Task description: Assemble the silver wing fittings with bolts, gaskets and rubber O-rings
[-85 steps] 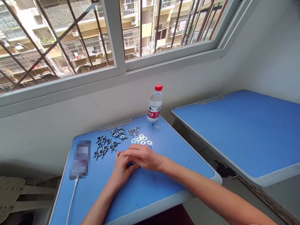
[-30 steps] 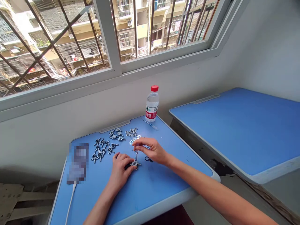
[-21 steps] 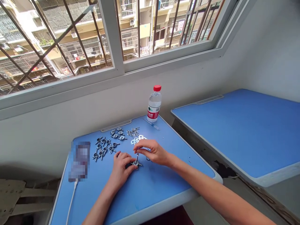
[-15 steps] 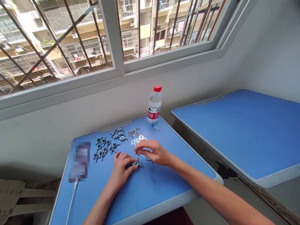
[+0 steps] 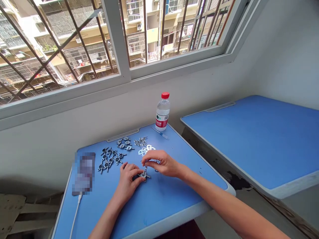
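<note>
My left hand (image 5: 130,181) rests on the blue table, its thumb and index finger closed on a small metal fitting (image 5: 144,176) with a side spout. Directly above that fitting is my right hand (image 5: 160,162), its fingertips pinching a slim upright piece that points down onto it. Fingers cover most of this piece, so its kind is unclear. Flat metal gaskets (image 5: 149,148) lie just behind my right hand. Dark round fittings with spouts (image 5: 109,158) are spread left of my hands, and more metal fittings (image 5: 125,142) sit behind them. Beside those lies a pile of small metal parts (image 5: 141,141).
A water bottle with a red cap (image 5: 161,116) stands at the table's back corner, a thin blue-and-clear tool (image 5: 161,133) before it. On the left lies a blurred phone (image 5: 84,172) with a white cable (image 5: 75,215). Across a gap is another blue table (image 5: 261,139).
The view has shifted slightly. Both hands keep their places at the fitting, with the right fingers still pinched above it.
</note>
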